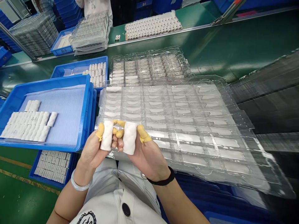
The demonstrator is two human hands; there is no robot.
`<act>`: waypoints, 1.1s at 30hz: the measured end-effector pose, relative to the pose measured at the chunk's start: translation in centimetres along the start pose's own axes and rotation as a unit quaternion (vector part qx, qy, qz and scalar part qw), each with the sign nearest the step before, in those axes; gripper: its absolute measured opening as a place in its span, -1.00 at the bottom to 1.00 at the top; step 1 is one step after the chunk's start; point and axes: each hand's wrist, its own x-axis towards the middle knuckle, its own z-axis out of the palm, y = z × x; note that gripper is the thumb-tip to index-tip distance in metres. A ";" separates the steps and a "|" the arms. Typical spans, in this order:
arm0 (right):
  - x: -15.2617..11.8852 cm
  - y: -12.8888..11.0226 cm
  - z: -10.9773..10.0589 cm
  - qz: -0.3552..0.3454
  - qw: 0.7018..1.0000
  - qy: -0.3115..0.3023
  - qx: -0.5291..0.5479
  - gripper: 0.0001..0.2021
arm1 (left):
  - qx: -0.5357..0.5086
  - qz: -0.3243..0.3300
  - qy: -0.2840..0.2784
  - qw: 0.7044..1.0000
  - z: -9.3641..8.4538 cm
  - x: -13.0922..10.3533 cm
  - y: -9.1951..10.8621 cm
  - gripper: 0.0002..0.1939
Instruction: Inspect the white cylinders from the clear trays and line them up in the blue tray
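Both hands loaded. My left hand [92, 147] has fingers pinched on a white wavy-sided block [107, 137], thumb on its outer edge. My right hand [147, 157] grips a second white block [130, 138] the same way. Blocks are side by side with a small gap, broad faces up toward me, held over the near left edge of the clear blister tray [187, 138]. Yellow finger cots [144, 134] on both thumbs and some fingertips. Pale bangle [80, 184] on left wrist, black band [163, 178] on right.

Blister tray: a loose white piece [113, 89] sits in the far-left pocket. Can't tell what's in the other pockets, too much glare. Behind it, another clear tray stack [149, 65], white pieces showing in its front-left pockets.

Left of me: blue bin [84, 93] with a ribbed liner [66, 105]. Blocks inside form two packed rows, short group behind, and one tilted block [52, 119] at the right end. Second blue bin [106, 63] behind, blocks at its right. Blue crate [32, 172] below, packed with rows of blocks.

Across the green belt [233, 43]: a clear tray stack [91, 32], a block array with dark holes [153, 25], a person in a light top [99, 6].
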 end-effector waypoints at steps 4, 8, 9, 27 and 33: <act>0.1 0.2 -0.1 0.007 1.000 0.028 0.000 -0.49 | -0.011 0.003 0.019 1.000 0.2 -0.1 0.2 -0.55; 0.2 0.4 0.2 0.014 0.999 0.042 0.005 -0.51 | -0.032 -0.006 0.048 0.998 0.3 -0.2 0.5 -0.55; 0.3 0.4 0.2 0.014 0.999 0.042 0.005 -0.51 | -0.036 -0.009 0.048 0.998 0.3 -0.3 0.5 -0.54; 0.1 0.8 -0.1 -0.021 0.996 0.019 -0.079 -0.69 | -0.026 0.006 0.030 0.999 -0.9 0.0 -0.2 -0.71; 0.1 0.9 0.1 -0.005 0.998 0.044 -0.048 -0.50 | -0.030 -0.015 0.009 0.999 -0.5 0.0 -0.1 -0.53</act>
